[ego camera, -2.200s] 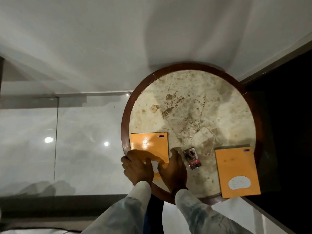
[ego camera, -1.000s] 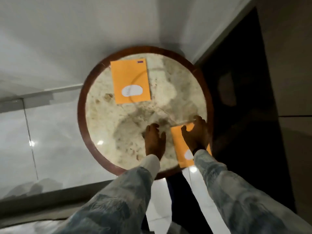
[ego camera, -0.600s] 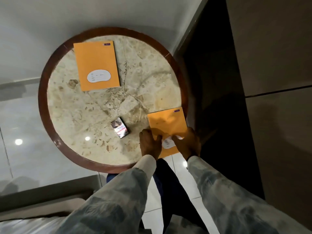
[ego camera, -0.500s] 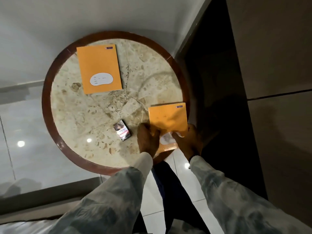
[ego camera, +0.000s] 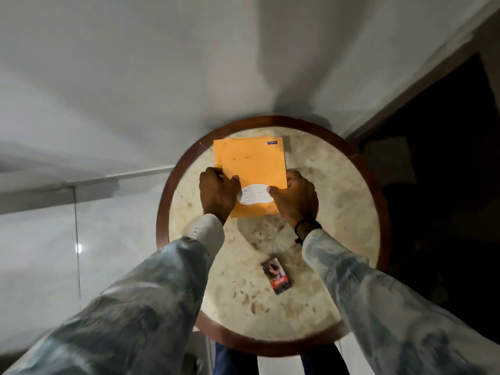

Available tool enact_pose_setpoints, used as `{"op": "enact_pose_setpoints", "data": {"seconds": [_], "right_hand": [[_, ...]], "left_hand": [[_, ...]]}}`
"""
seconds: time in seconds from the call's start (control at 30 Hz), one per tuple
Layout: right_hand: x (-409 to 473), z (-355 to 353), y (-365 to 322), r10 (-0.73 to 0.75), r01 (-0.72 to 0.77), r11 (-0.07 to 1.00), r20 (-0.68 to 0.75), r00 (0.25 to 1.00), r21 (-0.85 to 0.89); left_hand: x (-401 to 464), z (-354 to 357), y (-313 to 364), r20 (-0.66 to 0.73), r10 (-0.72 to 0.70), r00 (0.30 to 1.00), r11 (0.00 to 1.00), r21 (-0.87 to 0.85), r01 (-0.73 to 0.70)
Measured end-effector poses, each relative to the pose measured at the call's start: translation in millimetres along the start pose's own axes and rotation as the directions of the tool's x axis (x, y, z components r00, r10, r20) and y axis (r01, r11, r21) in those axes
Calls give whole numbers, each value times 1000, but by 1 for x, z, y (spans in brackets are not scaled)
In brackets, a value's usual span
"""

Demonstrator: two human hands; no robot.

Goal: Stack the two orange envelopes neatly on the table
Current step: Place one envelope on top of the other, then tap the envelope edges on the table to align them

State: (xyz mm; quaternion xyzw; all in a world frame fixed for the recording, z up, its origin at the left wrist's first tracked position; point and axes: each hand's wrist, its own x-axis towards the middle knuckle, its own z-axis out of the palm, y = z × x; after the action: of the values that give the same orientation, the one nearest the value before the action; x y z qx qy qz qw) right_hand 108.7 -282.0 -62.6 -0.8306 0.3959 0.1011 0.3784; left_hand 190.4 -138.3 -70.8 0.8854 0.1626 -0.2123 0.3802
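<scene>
One orange envelope (ego camera: pixel 250 166) with a white oval label shows at the far side of the round marble table (ego camera: pixel 338 201). It lies flat or nearly flat over the spot where the other orange envelope lay; that second envelope is hidden beneath it. My left hand (ego camera: pixel 217 192) grips its left edge, thumb on top. My right hand (ego camera: pixel 295 197) grips its right edge, thumb resting on the label.
A small dark packet (ego camera: pixel 276 275) with red print lies on the table's near right part. The table has a raised brown wooden rim (ego camera: pixel 162 212). Glossy pale floor spreads on the left; a dark doorway stands at the right.
Both hands carried the right-hand envelope from the table's near right edge across to the far side, over the other envelope. The camera view swung as well.
</scene>
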Motion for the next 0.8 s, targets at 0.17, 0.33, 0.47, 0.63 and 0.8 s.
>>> {"op": "enact_pose_setpoints", "data": {"seconds": [0.17,0.33,0.47,0.63,0.8], "right_hand": [[17,30,-4,-20,19,996,-8,1000,-93],[31,27,-4,-4,4,999,-1,1000,-47],[54,17,-15,2,-7,997,61,998,73],[39,5,-29,-90,113,945,-88,992,308],[-16,17,-15,-308,392,897,-348,885,203]], "left_hand": [[17,3,-3,24,124,992,948,293,-125],[34,3,-10,113,-56,992,996,81,47],[38,-8,-20,206,266,942,964,-55,-260],[22,-15,-25,124,489,863,867,-171,-467],[-11,-9,-42,15,434,901,886,-190,-424]]}}
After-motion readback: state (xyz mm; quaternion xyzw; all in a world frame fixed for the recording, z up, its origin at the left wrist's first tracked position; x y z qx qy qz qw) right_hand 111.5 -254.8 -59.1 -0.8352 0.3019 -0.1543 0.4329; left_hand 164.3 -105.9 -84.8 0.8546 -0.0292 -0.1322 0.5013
